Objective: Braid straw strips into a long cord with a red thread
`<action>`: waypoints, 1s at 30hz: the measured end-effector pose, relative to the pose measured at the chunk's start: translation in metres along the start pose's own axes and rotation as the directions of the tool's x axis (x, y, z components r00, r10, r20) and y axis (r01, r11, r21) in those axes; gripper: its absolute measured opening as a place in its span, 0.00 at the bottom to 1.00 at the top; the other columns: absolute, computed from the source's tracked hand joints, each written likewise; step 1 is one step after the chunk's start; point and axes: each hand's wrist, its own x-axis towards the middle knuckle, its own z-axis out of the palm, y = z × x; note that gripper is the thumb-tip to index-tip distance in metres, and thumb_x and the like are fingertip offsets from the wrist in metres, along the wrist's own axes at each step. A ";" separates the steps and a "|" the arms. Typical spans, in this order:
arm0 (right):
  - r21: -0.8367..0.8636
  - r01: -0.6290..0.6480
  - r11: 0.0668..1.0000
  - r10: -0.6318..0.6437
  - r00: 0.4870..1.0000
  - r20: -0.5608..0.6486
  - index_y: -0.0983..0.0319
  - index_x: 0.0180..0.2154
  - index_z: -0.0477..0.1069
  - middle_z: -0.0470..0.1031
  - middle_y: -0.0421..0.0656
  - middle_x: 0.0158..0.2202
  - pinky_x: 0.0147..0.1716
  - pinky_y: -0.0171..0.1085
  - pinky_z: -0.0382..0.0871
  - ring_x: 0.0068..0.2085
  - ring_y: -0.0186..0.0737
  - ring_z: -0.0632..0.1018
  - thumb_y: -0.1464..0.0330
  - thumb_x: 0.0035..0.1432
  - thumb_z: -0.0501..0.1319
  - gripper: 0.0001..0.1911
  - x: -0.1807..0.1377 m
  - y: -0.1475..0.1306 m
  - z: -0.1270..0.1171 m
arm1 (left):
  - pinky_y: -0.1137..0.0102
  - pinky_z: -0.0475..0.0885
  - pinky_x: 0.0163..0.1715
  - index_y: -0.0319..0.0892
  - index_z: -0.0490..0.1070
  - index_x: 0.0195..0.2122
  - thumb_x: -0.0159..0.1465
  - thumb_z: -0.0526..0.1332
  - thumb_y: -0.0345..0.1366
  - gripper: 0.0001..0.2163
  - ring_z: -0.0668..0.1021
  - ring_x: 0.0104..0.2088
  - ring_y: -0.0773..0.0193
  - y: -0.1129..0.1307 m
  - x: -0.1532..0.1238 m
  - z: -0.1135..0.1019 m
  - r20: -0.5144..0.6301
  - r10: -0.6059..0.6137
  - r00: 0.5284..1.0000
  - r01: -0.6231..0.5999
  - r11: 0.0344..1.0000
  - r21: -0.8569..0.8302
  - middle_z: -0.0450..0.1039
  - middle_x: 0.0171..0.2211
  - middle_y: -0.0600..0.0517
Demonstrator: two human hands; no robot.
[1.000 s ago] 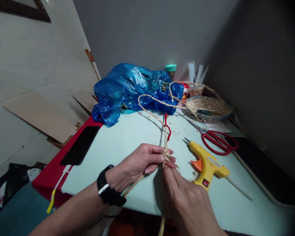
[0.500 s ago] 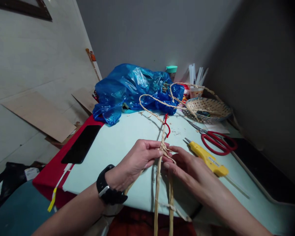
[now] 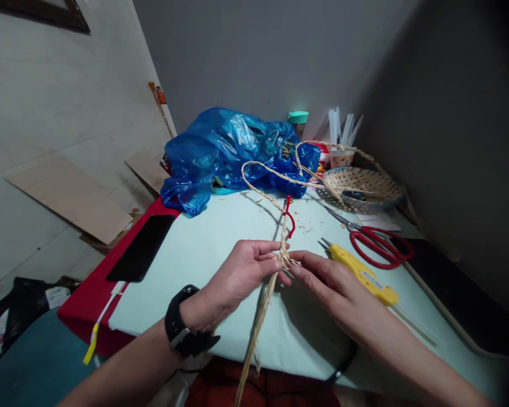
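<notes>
Both hands on braid, over the table's near half.
Left hand (image 3: pixel 241 268) pinching braid (image 3: pixel 284 234) at its working end, long strands (image 3: pixel 259 325) hanging below; right hand (image 3: pixel 335 281) fingertips at short loose ends, can't tell if gripping. Red tie (image 3: pixel 291 224) farther up braid; glue gun (image 3: pixel 362 275) right.

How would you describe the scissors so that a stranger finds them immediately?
On the pale table covering, look right, to a yellow glue gun and a woven basket. The scissors lie between them, blades pointing away and left. Their red looped handles set them apart from both.
</notes>
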 end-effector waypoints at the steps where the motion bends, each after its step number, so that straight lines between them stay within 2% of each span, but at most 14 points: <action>1: -0.046 -0.006 0.999 0.005 1.000 -0.030 0.57 0.42 0.70 0.76 0.43 0.38 0.42 0.45 0.65 0.42 0.46 0.75 0.58 0.63 0.50 0.15 0.000 0.001 0.000 | 0.73 0.66 0.36 0.36 0.75 0.45 0.60 0.59 0.29 0.13 0.75 0.30 0.69 0.000 0.000 0.000 -0.001 -0.006 1.000 0.006 1.000 0.006 0.76 0.34 0.47; 4: -0.098 -0.039 0.994 0.033 0.998 -0.059 0.57 0.43 0.68 0.76 0.42 0.32 0.35 0.42 0.65 0.34 0.43 0.74 0.57 0.63 0.50 0.15 0.001 0.007 0.000 | 0.73 0.66 0.37 0.35 0.73 0.48 0.61 0.59 0.31 0.14 0.76 0.31 0.68 -0.002 0.000 0.000 -0.008 -0.021 1.000 0.021 0.999 0.024 0.76 0.31 0.47; 8: 0.021 -0.036 0.999 0.035 0.999 0.017 0.57 0.40 0.65 0.70 0.37 0.24 0.24 0.34 0.59 0.24 0.35 0.68 0.57 0.64 0.49 0.12 0.003 0.010 0.000 | 0.70 0.67 0.39 0.33 0.70 0.51 0.60 0.60 0.30 0.18 0.76 0.30 0.65 -0.002 0.000 0.001 -0.054 -0.037 0.998 0.038 0.999 0.024 0.76 0.27 0.47; 10: 0.015 -0.017 1.000 0.017 1.000 -0.008 0.57 0.39 0.64 0.72 0.37 0.26 0.25 0.34 0.61 0.26 0.35 0.70 0.58 0.64 0.50 0.11 0.001 0.008 0.001 | 0.68 0.68 0.40 0.32 0.69 0.53 0.59 0.60 0.29 0.20 0.76 0.30 0.64 -0.001 0.001 0.002 -0.077 -0.042 0.996 0.043 0.999 0.010 0.75 0.25 0.47; 13: -0.174 0.084 0.981 -0.111 0.982 -0.150 0.58 0.41 0.63 0.74 0.41 0.34 0.32 0.37 0.65 0.34 0.38 0.74 0.61 0.63 0.52 0.09 -0.007 0.004 0.007 | 0.69 0.68 0.39 0.32 0.68 0.54 0.58 0.59 0.27 0.21 0.76 0.31 0.65 0.001 0.000 0.002 -0.104 -0.039 0.994 0.038 0.999 -0.017 0.75 0.25 0.49; 15: -0.370 0.153 0.916 -0.273 0.916 -0.295 0.59 0.44 0.63 0.73 0.45 0.37 0.36 0.40 0.66 0.38 0.43 0.73 0.62 0.61 0.55 0.11 -0.012 0.002 0.011 | 0.70 0.68 0.39 0.32 0.68 0.54 0.58 0.59 0.26 0.21 0.76 0.31 0.66 0.002 -0.001 0.002 -0.109 -0.037 0.993 0.035 0.999 -0.020 0.75 0.26 0.49; 17: -0.543 0.165 0.824 -0.430 0.806 -0.407 0.61 0.43 0.63 0.71 0.47 0.37 0.35 0.42 0.64 0.38 0.46 0.72 0.63 0.60 0.57 0.11 -0.016 0.001 0.014 | 0.70 0.68 0.40 0.32 0.69 0.53 0.58 0.58 0.26 0.20 0.76 0.31 0.66 0.002 -0.001 0.002 -0.098 -0.034 0.995 0.033 0.999 -0.007 0.75 0.27 0.49; 18: -0.602 0.163 0.782 -0.481 0.771 -0.417 0.61 0.42 0.64 0.70 0.47 0.36 0.35 0.43 0.63 0.37 0.46 0.71 0.64 0.60 0.57 0.09 -0.017 0.001 0.015 | 0.69 0.68 0.40 0.32 0.70 0.52 0.58 0.58 0.26 0.19 0.76 0.31 0.65 0.001 -0.002 0.002 -0.086 -0.031 0.996 0.031 1.000 -0.002 0.75 0.27 0.48; 19: -0.646 0.165 0.746 -0.514 0.759 -0.400 0.61 0.40 0.65 0.70 0.47 0.34 0.34 0.42 0.61 0.36 0.45 0.70 0.66 0.60 0.57 0.06 -0.017 0.001 0.015 | 0.69 0.68 0.40 0.32 0.70 0.52 0.59 0.58 0.27 0.19 0.76 0.32 0.65 0.001 -0.002 0.003 -0.073 -0.026 0.997 0.026 1.000 0.000 0.76 0.28 0.48; 21: -0.694 0.185 0.696 -0.537 0.776 -0.331 0.61 0.36 0.67 0.70 0.45 0.31 0.32 0.41 0.58 0.33 0.43 0.70 0.69 0.62 0.55 0.03 -0.016 0.002 0.015 | 0.69 0.67 0.40 0.32 0.70 0.52 0.59 0.59 0.27 0.19 0.75 0.31 0.66 0.000 -0.002 0.003 -0.063 -0.011 0.998 0.012 1.000 0.009 0.76 0.29 0.47; 23: -0.718 0.187 0.671 -0.521 0.807 -0.277 0.61 0.35 0.68 0.70 0.43 0.30 0.32 0.41 0.56 0.32 0.42 0.70 0.71 0.62 0.55 0.04 -0.014 0.004 0.016 | 0.69 0.67 0.40 0.32 0.70 0.52 0.59 0.59 0.27 0.19 0.75 0.30 0.66 -0.001 -0.002 0.004 -0.070 0.000 0.998 0.002 0.999 0.036 0.77 0.28 0.47; 27: -0.744 0.130 0.655 -0.479 0.833 -0.276 0.62 0.34 0.68 0.71 0.44 0.29 0.32 0.41 0.56 0.31 0.42 0.70 0.71 0.61 0.55 0.04 -0.010 0.010 0.020 | 0.70 0.67 0.38 0.33 0.72 0.50 0.60 0.58 0.29 0.16 0.75 0.30 0.65 -0.001 -0.002 0.004 -0.046 0.013 0.999 -0.009 0.997 0.077 0.76 0.26 0.48; 30: -0.721 0.135 0.680 -0.470 0.835 -0.287 0.62 0.33 0.68 0.70 0.44 0.29 0.32 0.41 0.56 0.31 0.42 0.70 0.71 0.62 0.54 0.06 -0.010 0.011 0.021 | 0.70 0.67 0.39 0.34 0.73 0.49 0.61 0.57 0.29 0.16 0.76 0.30 0.65 -0.002 -0.002 0.004 -0.033 0.020 0.999 -0.017 0.996 0.089 0.77 0.27 0.47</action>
